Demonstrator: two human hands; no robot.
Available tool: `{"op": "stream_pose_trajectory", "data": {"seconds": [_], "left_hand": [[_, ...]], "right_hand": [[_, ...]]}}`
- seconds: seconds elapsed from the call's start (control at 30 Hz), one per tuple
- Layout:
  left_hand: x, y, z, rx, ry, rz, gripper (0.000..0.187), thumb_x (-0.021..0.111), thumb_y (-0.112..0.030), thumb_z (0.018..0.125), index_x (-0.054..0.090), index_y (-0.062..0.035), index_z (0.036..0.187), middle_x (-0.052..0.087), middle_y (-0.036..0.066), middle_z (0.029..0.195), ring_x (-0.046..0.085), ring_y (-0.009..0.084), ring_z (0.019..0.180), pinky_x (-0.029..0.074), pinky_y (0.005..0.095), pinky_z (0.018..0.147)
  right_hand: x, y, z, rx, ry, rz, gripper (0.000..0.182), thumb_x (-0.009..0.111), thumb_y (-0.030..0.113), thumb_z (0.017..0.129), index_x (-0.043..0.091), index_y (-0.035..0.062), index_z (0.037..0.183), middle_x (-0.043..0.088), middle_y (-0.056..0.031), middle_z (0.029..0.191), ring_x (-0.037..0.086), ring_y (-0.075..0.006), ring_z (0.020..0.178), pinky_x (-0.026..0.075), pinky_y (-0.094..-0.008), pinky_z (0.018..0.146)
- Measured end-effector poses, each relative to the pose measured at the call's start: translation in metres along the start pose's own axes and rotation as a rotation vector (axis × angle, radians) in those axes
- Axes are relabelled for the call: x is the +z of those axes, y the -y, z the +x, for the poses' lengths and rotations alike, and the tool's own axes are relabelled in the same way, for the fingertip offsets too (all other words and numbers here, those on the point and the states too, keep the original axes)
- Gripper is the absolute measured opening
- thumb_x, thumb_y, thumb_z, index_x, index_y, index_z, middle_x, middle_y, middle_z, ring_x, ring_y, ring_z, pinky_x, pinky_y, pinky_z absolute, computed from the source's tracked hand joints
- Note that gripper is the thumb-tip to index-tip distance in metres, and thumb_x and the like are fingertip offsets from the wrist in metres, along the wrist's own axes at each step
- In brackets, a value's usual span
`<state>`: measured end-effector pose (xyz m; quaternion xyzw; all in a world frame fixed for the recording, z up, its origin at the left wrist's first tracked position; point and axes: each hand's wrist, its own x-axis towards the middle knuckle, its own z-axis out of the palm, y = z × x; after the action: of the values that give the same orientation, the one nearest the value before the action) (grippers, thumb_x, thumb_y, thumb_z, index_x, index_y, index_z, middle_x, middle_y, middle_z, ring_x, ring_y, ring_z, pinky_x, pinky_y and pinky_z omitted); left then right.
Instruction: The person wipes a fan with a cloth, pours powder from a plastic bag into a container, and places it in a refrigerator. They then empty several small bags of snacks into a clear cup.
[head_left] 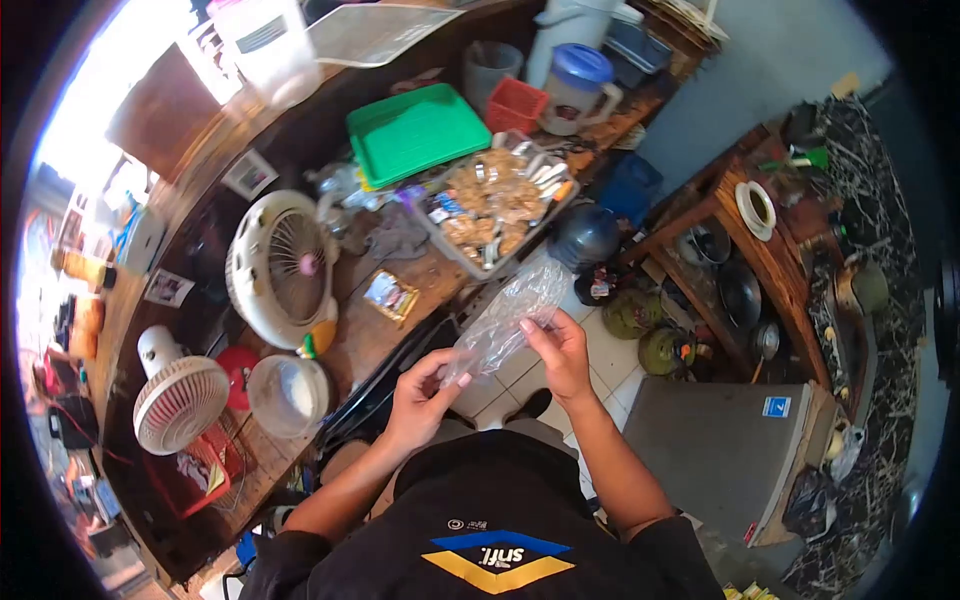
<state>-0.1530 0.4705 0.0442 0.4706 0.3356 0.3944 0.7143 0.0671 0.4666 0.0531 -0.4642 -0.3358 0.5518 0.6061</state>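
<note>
A clear plastic bag (507, 318), crinkled and see-through, stretches between my two hands in front of my chest. My left hand (423, 398) pinches its lower end between thumb and fingers. Higher up and to the right, my right hand (556, 352) grips the bag's side with the thumb on top. Just beyond the bag stands a clear plastic tub (455, 245) filled with small brown packets and other wrapped items. On the wooden table (440, 275) left of the bag lies a small yellow packet (390, 297).
A green tray (418, 135), red basket (515, 104) and blue-lidded jug (580, 85) stand behind the tub. Two fans (284, 268) and a round container (290, 395) are at left. Right are green gas cylinders (634, 312), a wooden shelf (760, 260) and a grey fridge (710, 440).
</note>
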Motion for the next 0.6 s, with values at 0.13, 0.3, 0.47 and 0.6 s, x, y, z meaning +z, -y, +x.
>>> {"op": "stream_pose_trajectory", "data": {"seconds": [0.13,0.3,0.47,0.6], "left_hand": [[0.049,0.033,0.035,0.019,0.059,0.11,0.03,0.066,-0.006,0.1,0.064,-0.0001,0.129,0.065,0.007,0.124,0.063,0.0153,0.113,0.048,0.0297,0.099],[0.142,0.065,0.081,-0.131,0.108,0.164,0.04,0.068,-0.011,0.1,0.057,-0.0019,0.137,0.061,0.008,0.133,0.063,0.0162,0.113,0.051,0.032,0.099],[0.204,0.087,0.115,-0.265,0.162,0.246,0.048,0.069,-0.014,0.099,0.052,-0.0033,0.143,0.057,0.01,0.14,0.062,0.0181,0.117,0.053,0.032,0.097],[0.225,0.106,0.146,-0.269,0.172,0.258,0.046,0.068,-0.015,0.1,0.053,-0.0038,0.142,0.058,0.01,0.138,0.062,0.017,0.116,0.053,0.0307,0.094]], "right_hand": [[-0.073,0.015,-0.012,-0.008,-0.105,0.016,0.015,0.066,0.01,0.1,0.067,0.0001,0.112,0.071,-0.0048,0.106,0.065,-0.0114,0.097,0.052,-0.0289,0.089],[-0.19,0.023,-0.024,0.047,-0.228,0.009,0.017,0.068,0.014,0.1,0.067,0.002,0.112,0.069,-0.0024,0.102,0.064,-0.0105,0.089,0.053,-0.0286,0.081],[-0.272,0.035,-0.036,0.094,-0.458,0.032,0.017,0.068,0.015,0.099,0.065,0.0035,0.11,0.067,-0.0039,0.099,0.068,-0.0166,0.085,0.056,-0.0319,0.078],[-0.305,0.037,-0.031,0.096,-0.527,0.084,0.018,0.068,0.016,0.099,0.064,0.003,0.111,0.067,-0.0054,0.102,0.069,-0.0181,0.085,0.058,-0.0332,0.08]]}}
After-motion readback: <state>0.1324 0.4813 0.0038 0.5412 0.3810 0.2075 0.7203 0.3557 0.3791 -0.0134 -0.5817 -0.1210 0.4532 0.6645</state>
